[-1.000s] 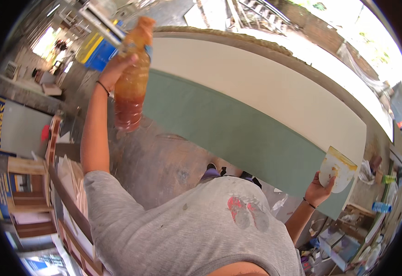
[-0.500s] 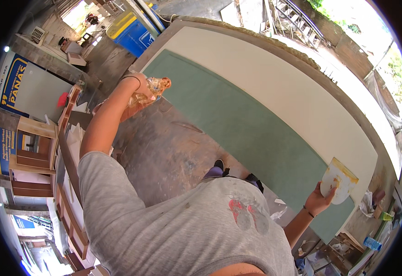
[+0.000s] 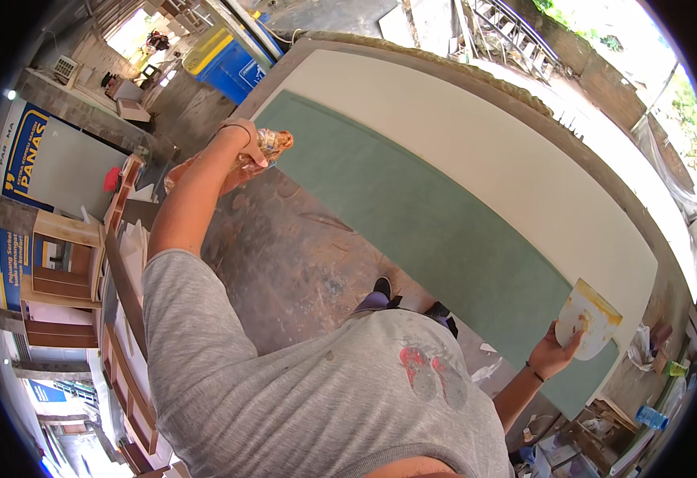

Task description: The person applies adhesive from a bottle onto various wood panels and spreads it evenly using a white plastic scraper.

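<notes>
My left hand (image 3: 243, 142) reaches out at the far left, its fingers wrapped round a crumpled clear plastic bottle (image 3: 271, 146) smeared orange-brown. The bottle is tilted, its stained end pointing right, near the far left end of a long green board (image 3: 412, 207). Part of it is hidden behind my forearm. At the right, my right hand (image 3: 554, 350) grips a white flat spreader (image 3: 591, 319) with yellow-brown residue along its upper edge. The spreader is over the right end of the green board and a wider cream panel (image 3: 508, 159) lying alongside it.
A bare stained floor (image 3: 284, 263) lies between me and the board. Wooden cabinet frames (image 3: 65, 263) stand at the left. A blue bin with a yellow lid (image 3: 225, 64) is at the back left. Scraps and a blue plastic bottle (image 3: 651, 417) lie at the lower right.
The view has shifted slightly. Both hands keep their hold on the bottle and the spreader and have hardly moved.
</notes>
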Demonstrator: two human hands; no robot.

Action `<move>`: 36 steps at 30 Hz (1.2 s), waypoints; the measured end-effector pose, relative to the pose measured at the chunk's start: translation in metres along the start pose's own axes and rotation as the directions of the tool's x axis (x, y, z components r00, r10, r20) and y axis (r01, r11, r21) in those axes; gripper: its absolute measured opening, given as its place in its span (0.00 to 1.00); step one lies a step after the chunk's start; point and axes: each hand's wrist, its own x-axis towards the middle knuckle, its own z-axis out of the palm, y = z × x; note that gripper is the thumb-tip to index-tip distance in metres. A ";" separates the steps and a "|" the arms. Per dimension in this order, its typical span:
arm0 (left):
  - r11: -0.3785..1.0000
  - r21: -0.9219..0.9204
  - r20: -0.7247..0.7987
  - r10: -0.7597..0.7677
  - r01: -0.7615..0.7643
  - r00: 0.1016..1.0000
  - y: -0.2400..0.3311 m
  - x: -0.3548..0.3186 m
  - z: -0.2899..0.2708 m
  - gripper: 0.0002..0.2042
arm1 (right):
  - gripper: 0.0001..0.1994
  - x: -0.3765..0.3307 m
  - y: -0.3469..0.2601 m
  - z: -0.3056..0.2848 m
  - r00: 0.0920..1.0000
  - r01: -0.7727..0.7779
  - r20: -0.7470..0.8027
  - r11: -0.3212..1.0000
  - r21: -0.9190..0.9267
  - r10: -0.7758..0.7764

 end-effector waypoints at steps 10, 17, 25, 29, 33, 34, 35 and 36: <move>0.981 0.131 -0.150 0.162 -0.143 0.975 0.038 -0.018 -0.023 0.38 | 0.24 -0.014 -0.009 0.007 0.998 0.056 -0.014 0.998 0.032 -0.056; 0.901 0.260 -0.179 0.400 -0.349 0.899 0.115 -0.032 -0.059 0.32 | 0.23 -0.014 -0.007 -0.006 0.987 0.119 -0.117 0.992 0.031 -0.114; 0.546 0.400 -0.221 0.837 -0.736 0.501 0.249 -0.095 -0.111 0.24 | 0.19 -0.020 -0.001 -0.013 0.939 0.261 -0.249 0.963 0.060 -0.239; 0.334 0.422 -0.292 0.930 -0.843 0.222 0.293 -0.126 -0.137 0.23 | 0.19 -0.030 -0.005 0.004 0.891 0.342 -0.324 0.939 0.021 -0.317; 0.238 0.405 -0.409 0.911 -0.883 0.058 0.289 -0.132 -0.166 0.24 | 0.19 -0.034 -0.009 0.007 0.858 0.398 -0.352 0.917 -0.001 -0.373; 0.223 0.390 -0.428 0.903 -0.893 0.039 0.284 -0.129 -0.169 0.24 | 0.18 -0.035 -0.008 0.005 0.854 0.406 -0.354 0.914 -0.006 -0.381; 0.249 0.379 -0.448 0.892 -0.891 0.059 0.278 -0.122 -0.169 0.24 | 0.18 -0.036 -0.006 0.002 0.851 0.411 -0.354 0.912 -0.011 -0.388; 0.278 0.365 -0.469 0.879 -0.888 0.082 0.270 -0.111 -0.166 0.24 | 0.18 -0.036 -0.003 0.000 0.850 0.414 -0.351 0.910 -0.015 -0.393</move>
